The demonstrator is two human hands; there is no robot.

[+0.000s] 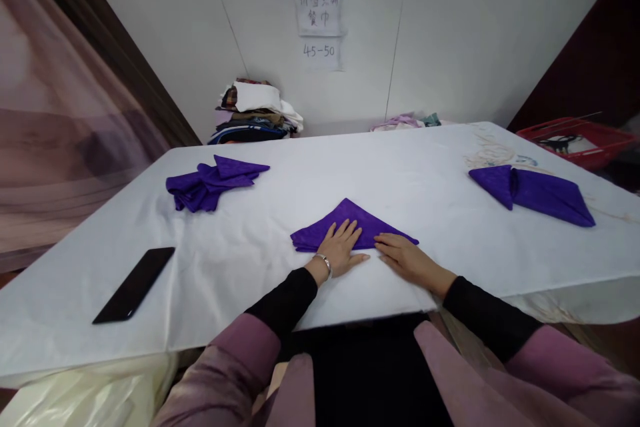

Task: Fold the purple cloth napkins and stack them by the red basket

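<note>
A purple cloth napkin (pixel 345 213) lies folded into a wide triangle near the front of the table, its peak pointing away from me. My left hand (pixel 341 248) rests flat on the napkin's lower middle, fingers spread and thumb out to the right. Beside it, my right hand (pixel 407 257) touches the lower edge toward the right corner with its fingers stretched out. Part of the front edge is covered by both hands.
The white-covered table (pixel 250 280) holds crumpled purple cloths (pixel 215 180), folded purple napkins (pixel 545 193) and a black flat tablet-like object (pixel 135 285). Stacked clothes (pixel 257 113) stand by the wall, under a paper sign (pixel 320 17). A red basket (pixel 580 140) sits beyond the right edge.
</note>
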